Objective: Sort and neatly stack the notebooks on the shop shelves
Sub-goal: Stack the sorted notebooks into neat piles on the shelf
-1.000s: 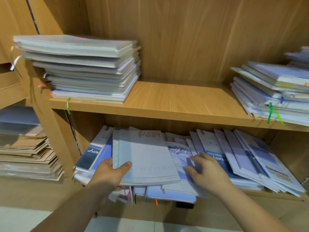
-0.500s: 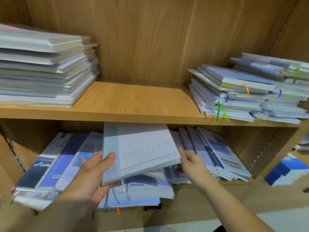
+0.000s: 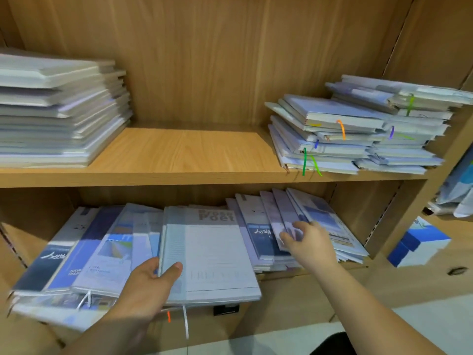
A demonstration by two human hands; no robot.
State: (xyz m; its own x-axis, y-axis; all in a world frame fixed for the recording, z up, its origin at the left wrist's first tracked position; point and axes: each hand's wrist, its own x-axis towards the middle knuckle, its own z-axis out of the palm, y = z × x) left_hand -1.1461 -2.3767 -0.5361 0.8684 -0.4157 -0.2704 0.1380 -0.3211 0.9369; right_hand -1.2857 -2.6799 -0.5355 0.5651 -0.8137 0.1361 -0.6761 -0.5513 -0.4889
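Shelf unit, wood, two levels in view.

Upper shelf [image 3: 184,149]: a bare stretch of board in the middle, open from front edge to back wall. This is the only free room we see. A tall left stack [image 3: 56,111] sits fairly square. The right stacks [image 3: 345,134] are skewed, with corners poking out and a green ribbon [image 3: 304,160] hanging over the shelf lip.

Lower shelf [image 3: 294,290]: covered side to side. The left fan [image 3: 89,247] of notebooks overlaps like tiles and juts past the front edge. The right fan [image 3: 268,226] leans the other way and stops near the side wall.

Between the fans the grey notebook [image 3: 215,257] lies on top, cover up, its near edge overhanging the front.

The left hand [image 3: 148,285] pinches its near left corner, thumb on the cover and fingers beneath. The right hand [image 3: 309,242] rests on the right fan with fingers loosely spread, their tips touching the covers, and we see it gripping nothing.

Right of the unit a blue-and-white box [image 3: 419,244] sits on a low ledge. Pale floor [image 3: 422,324] lies below.
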